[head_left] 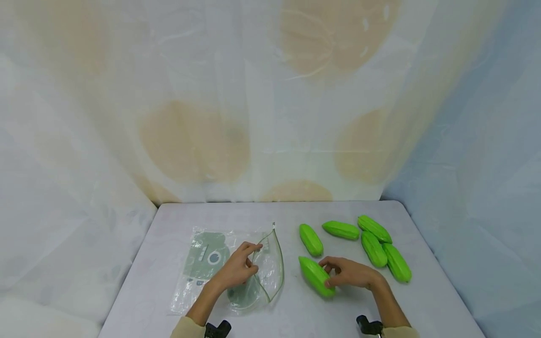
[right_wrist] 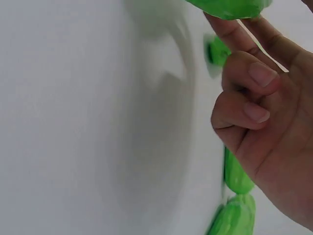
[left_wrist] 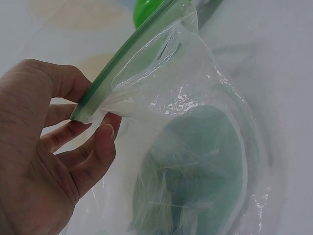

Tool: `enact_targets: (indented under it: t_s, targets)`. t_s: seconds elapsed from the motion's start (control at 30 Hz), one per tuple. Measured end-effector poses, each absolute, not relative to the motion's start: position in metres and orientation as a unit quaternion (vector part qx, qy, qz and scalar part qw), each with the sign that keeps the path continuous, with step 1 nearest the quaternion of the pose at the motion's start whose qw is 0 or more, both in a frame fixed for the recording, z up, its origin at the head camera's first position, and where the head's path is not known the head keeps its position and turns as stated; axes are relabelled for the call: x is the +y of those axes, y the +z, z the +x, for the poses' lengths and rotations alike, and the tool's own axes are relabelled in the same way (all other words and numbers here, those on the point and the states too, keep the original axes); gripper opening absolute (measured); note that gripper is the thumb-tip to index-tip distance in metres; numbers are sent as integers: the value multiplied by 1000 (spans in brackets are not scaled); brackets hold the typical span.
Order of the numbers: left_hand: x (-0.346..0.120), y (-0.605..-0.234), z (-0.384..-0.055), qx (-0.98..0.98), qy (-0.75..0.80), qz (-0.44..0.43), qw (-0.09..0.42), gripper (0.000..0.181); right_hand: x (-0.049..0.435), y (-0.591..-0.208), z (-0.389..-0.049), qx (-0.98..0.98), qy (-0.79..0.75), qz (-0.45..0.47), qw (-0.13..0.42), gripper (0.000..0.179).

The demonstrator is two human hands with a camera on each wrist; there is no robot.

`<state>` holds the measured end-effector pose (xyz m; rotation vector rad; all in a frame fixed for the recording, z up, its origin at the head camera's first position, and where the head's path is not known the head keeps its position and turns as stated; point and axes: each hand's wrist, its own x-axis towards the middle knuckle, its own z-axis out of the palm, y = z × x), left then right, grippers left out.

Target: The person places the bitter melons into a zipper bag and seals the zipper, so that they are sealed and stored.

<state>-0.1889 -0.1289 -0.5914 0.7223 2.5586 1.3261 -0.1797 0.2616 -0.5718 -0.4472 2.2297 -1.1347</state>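
Observation:
A clear zip bag (head_left: pixel 272 277) with green printing and a green zip strip (left_wrist: pixel 117 63) lies on the table, its mouth spread apart toward the right. My left hand (head_left: pixel 238 265) grips the bag at the near side of that mouth; in the left wrist view the hand (left_wrist: pixel 63 142) has its fingers about the strip. Just right of the bag, my right hand (head_left: pixel 348 272) holds a bright green cucumber (head_left: pixel 313 274) by its near end. Only the cucumber's underside (right_wrist: pixel 232 7) shows in the right wrist view, above two curled fingers (right_wrist: pixel 244 93) and over its shadow.
Several more cucumbers lie on the white table (head_left: pixel 236 213): a single one (head_left: pixel 311 240) behind the held one, another (head_left: pixel 340 230) farther back, and a cluster (head_left: pixel 374 249) at the right. Pale sheeting (head_left: pixel 262 94) hangs behind the table and at both sides.

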Motion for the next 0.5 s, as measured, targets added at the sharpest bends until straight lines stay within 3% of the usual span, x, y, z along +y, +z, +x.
enact_targets:
  t_s: [0.23, 0.5]
  targets:
    - [-128, -591, -189, 857, 447, 240, 94, 63, 245, -579, -183, 825, -491, -176, 219, 58]
    - [-128, -591, -190, 858, 444, 241, 86, 63, 227, -584, -187, 824, -512, -168, 176, 59]
